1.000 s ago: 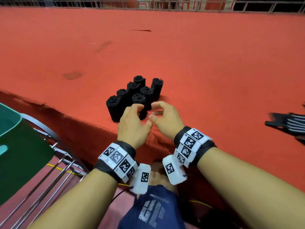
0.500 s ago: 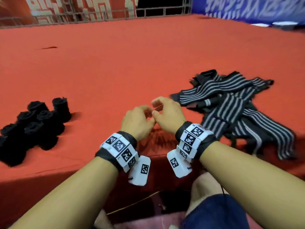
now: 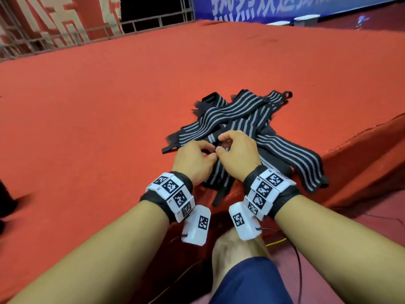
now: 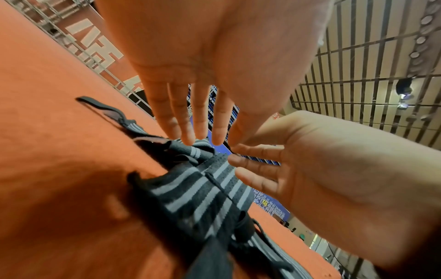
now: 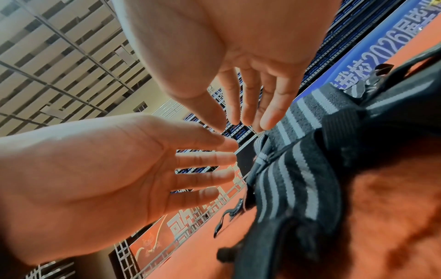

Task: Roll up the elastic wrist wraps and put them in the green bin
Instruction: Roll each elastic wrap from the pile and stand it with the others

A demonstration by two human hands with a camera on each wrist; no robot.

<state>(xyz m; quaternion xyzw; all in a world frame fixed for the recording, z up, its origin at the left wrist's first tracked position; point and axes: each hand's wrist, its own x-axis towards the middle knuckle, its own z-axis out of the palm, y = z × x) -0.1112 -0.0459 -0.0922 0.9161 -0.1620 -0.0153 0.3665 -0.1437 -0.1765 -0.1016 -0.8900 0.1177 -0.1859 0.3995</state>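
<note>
A loose pile of black wrist wraps with grey stripes (image 3: 238,119) lies on the red carpeted platform (image 3: 109,128), near its front edge. Both hands hover over the near side of the pile, close together. My left hand (image 3: 206,150) reaches down with fairly straight fingers (image 4: 190,132) whose tips are at the top wrap (image 4: 210,181). My right hand (image 3: 223,143) is beside it, its fingers (image 5: 248,115) loosely extended just above a striped wrap (image 5: 293,169). Neither hand holds anything. The green bin is out of view.
Dark blurred shapes (image 3: 5,202) sit at the far left edge of the platform. The platform drops to a lower floor at the front and right (image 3: 361,154). A metal railing (image 3: 92,31) and a blue banner (image 3: 285,5) stand behind. My knee (image 3: 245,270) is below.
The head view has swung right, from the cluster of rolled black wraps to the pile of flat striped wraps. Both hands have travelled together and now hang over that pile.
</note>
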